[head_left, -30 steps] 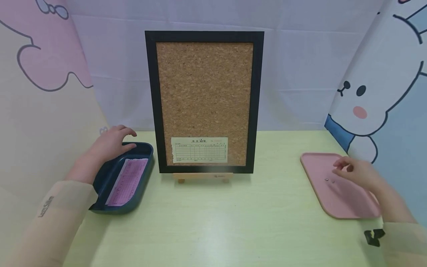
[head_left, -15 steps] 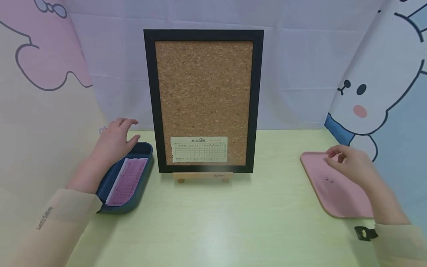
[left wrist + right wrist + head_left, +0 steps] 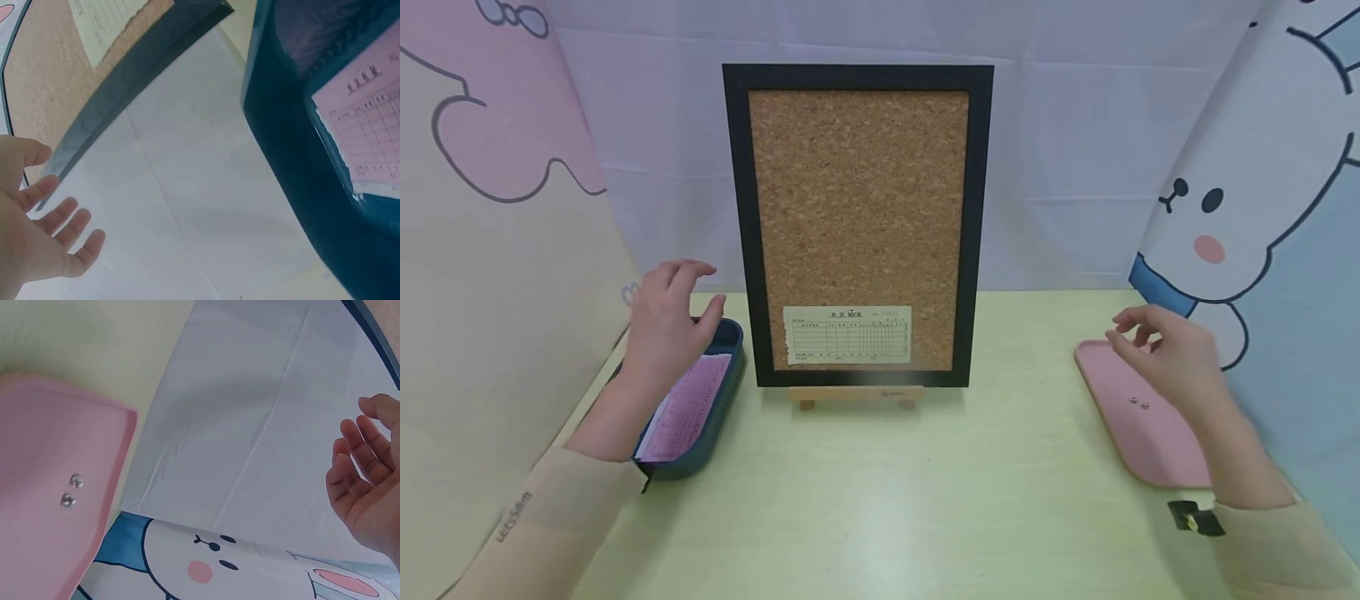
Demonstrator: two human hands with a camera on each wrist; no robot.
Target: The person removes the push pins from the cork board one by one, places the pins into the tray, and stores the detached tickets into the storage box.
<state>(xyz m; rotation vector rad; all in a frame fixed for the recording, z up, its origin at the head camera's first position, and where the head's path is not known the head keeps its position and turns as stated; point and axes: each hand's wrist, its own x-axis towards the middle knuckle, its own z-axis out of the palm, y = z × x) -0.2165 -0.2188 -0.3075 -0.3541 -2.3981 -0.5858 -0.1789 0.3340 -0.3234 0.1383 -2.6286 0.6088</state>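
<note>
My left hand [image 3: 666, 329] hovers over the dark blue tray [image 3: 709, 437], fingers spread and thumb apart, holding nothing. Pink printed slips [image 3: 688, 408] lie in that tray, partly hidden by the forearm. My right hand [image 3: 1176, 354] is raised above the pink tray [image 3: 1180, 462], fingers loosely bent; nothing shows between thumb and forefinger. Two small silver pins [image 3: 72, 490] lie in the pink tray. Between the hands stands a black-framed cork board [image 3: 861, 200], with a pale green form [image 3: 850, 337] fixed low on it by a pin at its top edge.
A small wooden stand [image 3: 853, 393] supports the board on the pale green table [image 3: 880, 500]. White cloth [image 3: 1075, 150] hangs behind, and cartoon-printed panels [image 3: 1247, 217] close in both sides.
Both hands have risen and moved inward, the left up and right, the right up and left from over the pink tray. The form, slips and two pins stay in place.
</note>
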